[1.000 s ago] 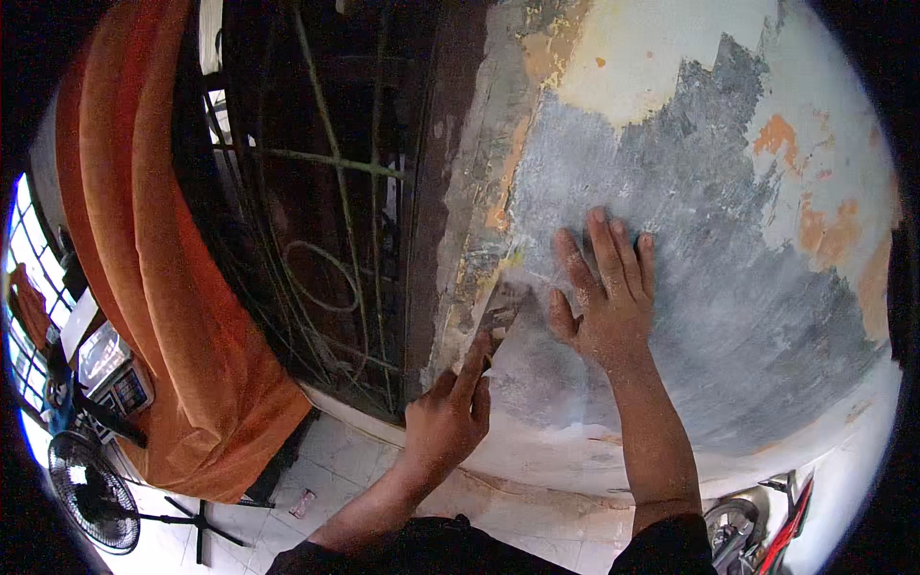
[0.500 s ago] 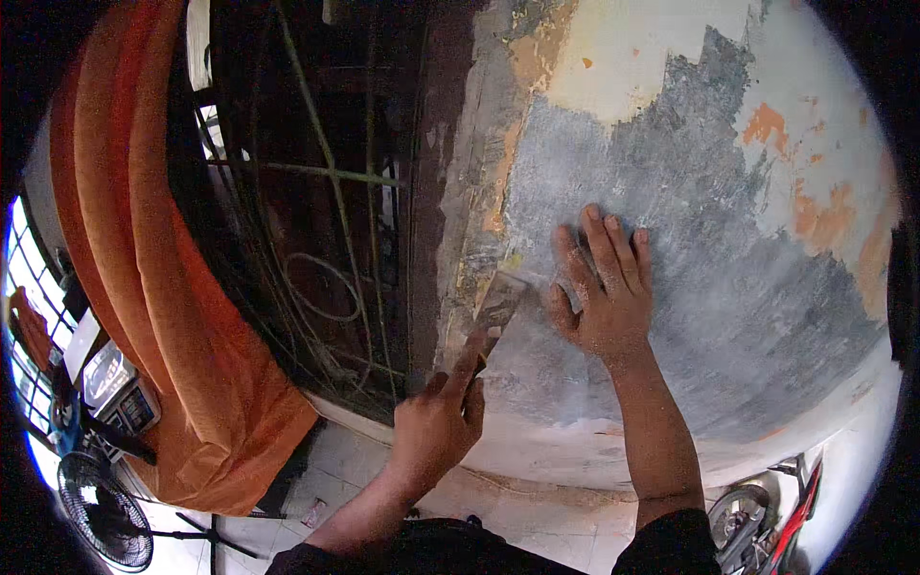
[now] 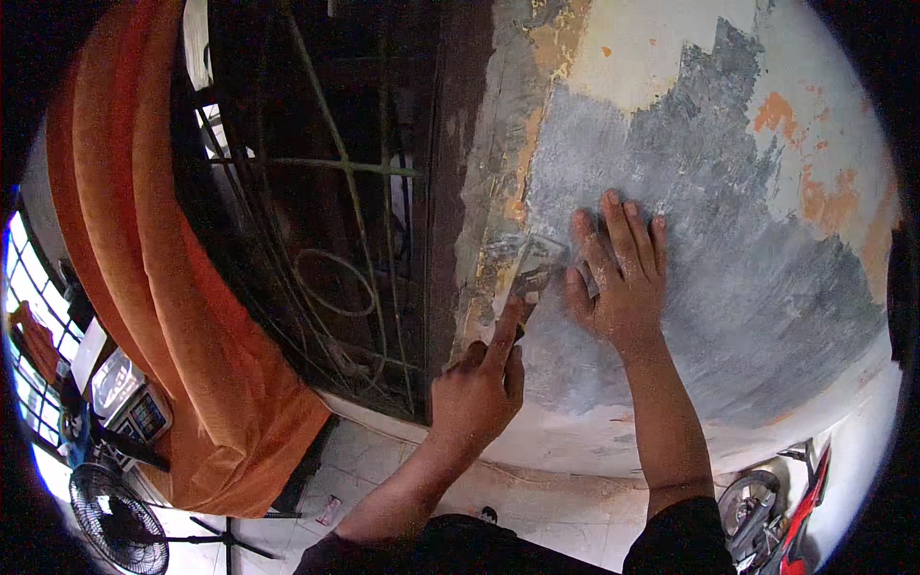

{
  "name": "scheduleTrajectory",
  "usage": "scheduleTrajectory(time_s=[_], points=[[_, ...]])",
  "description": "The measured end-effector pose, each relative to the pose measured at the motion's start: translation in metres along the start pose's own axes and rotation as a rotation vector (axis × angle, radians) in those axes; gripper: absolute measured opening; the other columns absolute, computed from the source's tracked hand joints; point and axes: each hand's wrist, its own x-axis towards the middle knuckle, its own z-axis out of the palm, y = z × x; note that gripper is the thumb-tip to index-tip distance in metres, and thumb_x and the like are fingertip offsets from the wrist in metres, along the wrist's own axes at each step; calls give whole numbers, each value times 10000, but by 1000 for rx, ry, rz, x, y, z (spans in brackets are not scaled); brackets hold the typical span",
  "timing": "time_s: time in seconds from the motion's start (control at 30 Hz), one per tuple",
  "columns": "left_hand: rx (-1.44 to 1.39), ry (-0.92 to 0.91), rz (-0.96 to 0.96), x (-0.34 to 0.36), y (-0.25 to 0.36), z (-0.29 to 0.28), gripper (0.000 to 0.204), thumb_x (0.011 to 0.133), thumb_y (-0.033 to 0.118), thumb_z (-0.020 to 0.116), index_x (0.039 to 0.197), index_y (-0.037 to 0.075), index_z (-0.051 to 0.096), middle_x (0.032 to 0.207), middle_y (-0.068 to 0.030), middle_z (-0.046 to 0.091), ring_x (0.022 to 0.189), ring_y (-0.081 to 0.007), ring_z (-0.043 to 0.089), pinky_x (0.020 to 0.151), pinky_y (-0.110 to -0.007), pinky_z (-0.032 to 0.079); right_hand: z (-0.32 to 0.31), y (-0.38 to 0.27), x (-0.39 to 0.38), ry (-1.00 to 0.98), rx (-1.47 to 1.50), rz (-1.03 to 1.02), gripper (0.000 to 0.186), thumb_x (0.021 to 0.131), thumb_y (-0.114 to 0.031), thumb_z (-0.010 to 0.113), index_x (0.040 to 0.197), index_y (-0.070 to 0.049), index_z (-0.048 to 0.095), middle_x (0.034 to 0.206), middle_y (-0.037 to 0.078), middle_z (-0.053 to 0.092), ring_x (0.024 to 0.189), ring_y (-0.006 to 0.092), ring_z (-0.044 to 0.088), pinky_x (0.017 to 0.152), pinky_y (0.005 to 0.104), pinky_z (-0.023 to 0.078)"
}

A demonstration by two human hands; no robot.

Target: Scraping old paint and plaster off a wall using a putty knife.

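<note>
My left hand (image 3: 479, 391) is closed round the handle of a scraper (image 3: 533, 276), the forefinger stretched along it. The scraper's flat metal blade rests against the wall near the dark window frame, where a strip of rough, yellowish and orange patches runs upward. My right hand (image 3: 625, 273) lies flat on the grey, scraped area of the wall (image 3: 728, 287), fingers up and somewhat apart, holding nothing. Its thumb is close to the blade. Pale cream and white paint with orange spots surrounds the grey area.
A barred window (image 3: 326, 192) with a dark frame (image 3: 448, 211) is left of the wall. Further left hangs an orange curtain (image 3: 163, 287). A black fan (image 3: 115, 517) stands at lower left, and a red motorbike (image 3: 800, 513) at lower right. Tiled floor (image 3: 364, 470) lies below.
The scraper and my left hand have moved up and to the right in the picture. My right hand stays flat on the wall. The whole view has shifted slightly.
</note>
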Motion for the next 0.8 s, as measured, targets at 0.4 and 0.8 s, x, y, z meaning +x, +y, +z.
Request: scheduleTrajectory(time_s=[0.4,0.8], points=[[-9,4,6,-15,-8,1,681,965,196,642,1598,225,393,762,-121,664,544,-301,658,480,-446,540,-1,-3,-3,-17,-21,-6,552,932,-340,564,1471,-225,595,1623,91,432,1522,293,353,1266,550,190],[-15,-144,-105,-18,-11,-3,684,960,151,642,1592,221,390,925,-175,735,740,-370,719,635,-498,577,3,-3,-6,-17,-9,12,540,944,-346,561,1469,-224,597,1616,90,442,1516,286,365,1260,554,202]])
